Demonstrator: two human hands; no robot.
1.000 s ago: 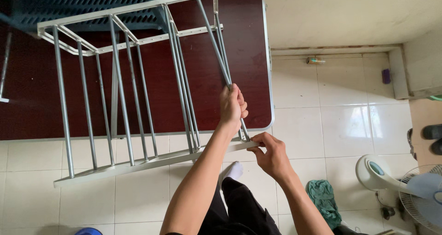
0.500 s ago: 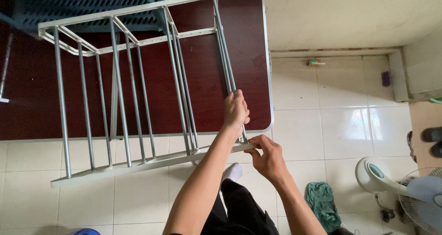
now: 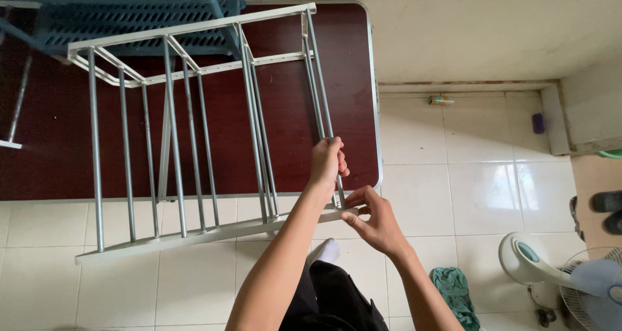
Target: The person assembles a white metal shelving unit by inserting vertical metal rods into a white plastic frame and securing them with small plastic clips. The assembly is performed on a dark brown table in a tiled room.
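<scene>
A dark red-brown bench [image 3: 311, 78] with a pale metal edge carries the far half of a white metal drying rack [image 3: 194, 136], whose near rail hangs out over the white tiled floor [image 3: 492, 175]. Behind the rack, at the top left, a blue slatted plastic crate [image 3: 129, 13] stands on the bench; what it holds cannot be seen. To the right on the floor are a small bottle [image 3: 440, 100] lying by the wall, a purple object [image 3: 538, 123] near the corner, a white and teal standing fan [image 3: 564, 272], a crumpled green cloth [image 3: 457, 292] and dark shoes [image 3: 609, 211] at the edge. The left hand [image 3: 326, 162] is closed around the rightmost steel rod [image 3: 317, 84] of the rack, low on the rod, just above the near rail. The right hand [image 3: 376, 221] pinches the right end of that near rail [image 3: 194, 235] between thumb and fingers, just below the left hand's grip, where the rod meets the rail
</scene>
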